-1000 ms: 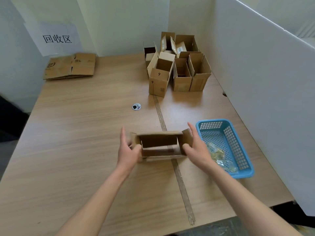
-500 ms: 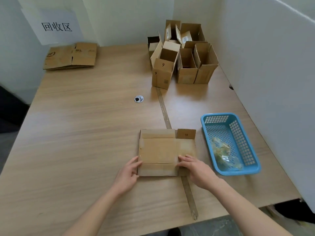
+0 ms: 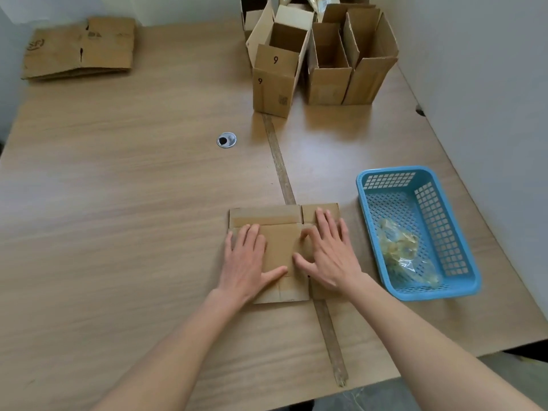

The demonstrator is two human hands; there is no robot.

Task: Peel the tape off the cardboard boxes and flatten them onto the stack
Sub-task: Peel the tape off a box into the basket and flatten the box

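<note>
The box (image 3: 281, 250), open and held up between the hands a second ago, now lies collapsed on the tabletop (image 3: 118, 203) under the left hand (image 3: 247, 262) and right hand (image 3: 330, 253), fingers straight and pressing, ready for the stack (image 3: 80, 48) at ten o'clock.

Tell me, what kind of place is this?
Probably a small recycling or packing-waste station. On a wooden table, opened cardboard boxes wait at the back, a stack of flattened cardboard lies far left, and a blue basket holds peeled tape.
</note>
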